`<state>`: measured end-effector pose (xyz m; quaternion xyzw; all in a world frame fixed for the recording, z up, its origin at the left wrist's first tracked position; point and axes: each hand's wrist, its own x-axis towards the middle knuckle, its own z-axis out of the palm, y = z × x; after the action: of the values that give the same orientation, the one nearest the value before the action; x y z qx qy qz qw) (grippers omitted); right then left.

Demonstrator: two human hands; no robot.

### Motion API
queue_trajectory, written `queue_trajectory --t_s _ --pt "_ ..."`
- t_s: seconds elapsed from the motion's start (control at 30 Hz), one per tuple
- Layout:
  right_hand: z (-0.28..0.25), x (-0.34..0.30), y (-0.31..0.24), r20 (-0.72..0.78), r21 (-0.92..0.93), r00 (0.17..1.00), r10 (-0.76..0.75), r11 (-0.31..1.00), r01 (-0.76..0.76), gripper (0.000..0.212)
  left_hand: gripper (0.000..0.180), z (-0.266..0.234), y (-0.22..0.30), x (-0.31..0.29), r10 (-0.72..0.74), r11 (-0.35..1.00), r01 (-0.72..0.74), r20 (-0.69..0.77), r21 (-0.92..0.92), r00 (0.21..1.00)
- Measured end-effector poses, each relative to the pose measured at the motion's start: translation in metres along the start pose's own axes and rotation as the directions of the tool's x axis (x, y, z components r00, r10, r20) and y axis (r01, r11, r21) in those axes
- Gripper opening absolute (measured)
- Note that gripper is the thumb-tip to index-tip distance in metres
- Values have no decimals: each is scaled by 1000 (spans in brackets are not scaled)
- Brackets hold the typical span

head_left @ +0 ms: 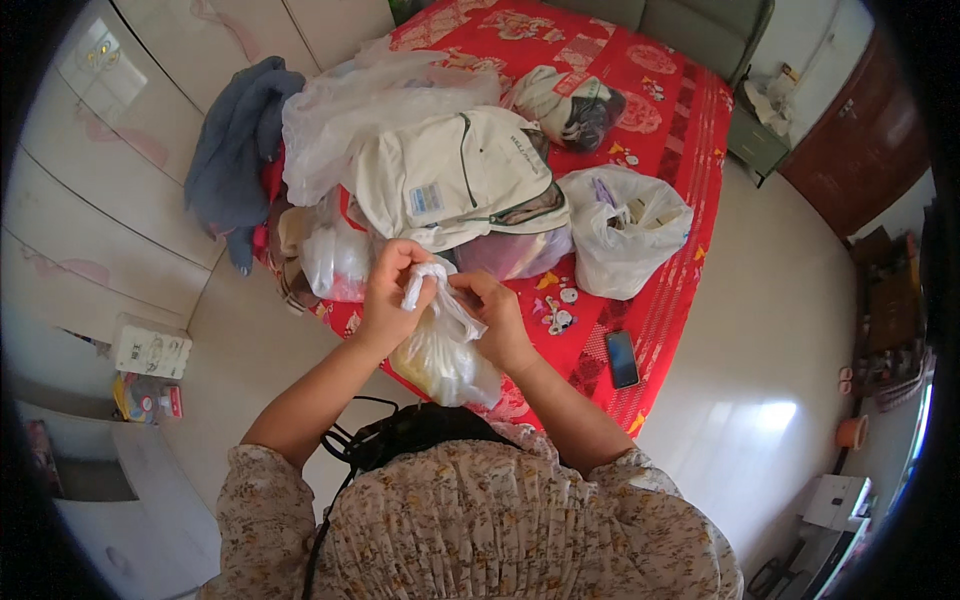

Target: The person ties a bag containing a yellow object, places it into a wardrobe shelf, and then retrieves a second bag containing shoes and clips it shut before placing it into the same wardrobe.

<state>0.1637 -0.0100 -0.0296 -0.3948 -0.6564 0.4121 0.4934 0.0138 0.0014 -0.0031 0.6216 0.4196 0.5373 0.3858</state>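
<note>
A white translucent plastic bag (447,352) hangs in front of me at the bed's near edge, its twisted top gathered between my hands. My left hand (393,290) is closed around the bunched handles. On the other side, my right hand (497,318) pinches the bag's neck with thumb and fingers. Something pale yellow shows through the plastic, but I cannot make out what it is. Just beyond my hands a cream backpack (440,175) lies on the bed, its front pocket partly unzipped.
The bed has a red patterned cover (640,330). On it are a full white plastic bag (630,240), a phone (621,358), a large clear plastic bag (370,110) and a bundle of clothes in clear plastic (565,105). A blue-grey garment (240,140) hangs at the left edge.
</note>
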Motion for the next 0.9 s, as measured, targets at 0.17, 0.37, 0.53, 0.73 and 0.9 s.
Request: queue_trajectory --t_s 0.17,0.37,0.53,0.73,0.9 --pt "17 -14 11 -27 -12 1000 -5 1000 5 29 32 -11 7 14 365 564 -556 420 611 831" --pt "28 -27 23 78 608 972 223 762 -223 20 29 -20 -9 15 268 671 -459 387 582 882" --pt "11 -14 10 122 459 951 285 833 -308 21 23 -7 -13 5 148 856 -268 288 442 946" --pt "10 -12 6 131 454 946 296 831 -323 13 17 -6 8 14 284 702 -473 401 532 871" --pt "5 -12 16 -7 540 919 395 775 -329 6 21 -21 11 13 235 687 -462 430 561 872"
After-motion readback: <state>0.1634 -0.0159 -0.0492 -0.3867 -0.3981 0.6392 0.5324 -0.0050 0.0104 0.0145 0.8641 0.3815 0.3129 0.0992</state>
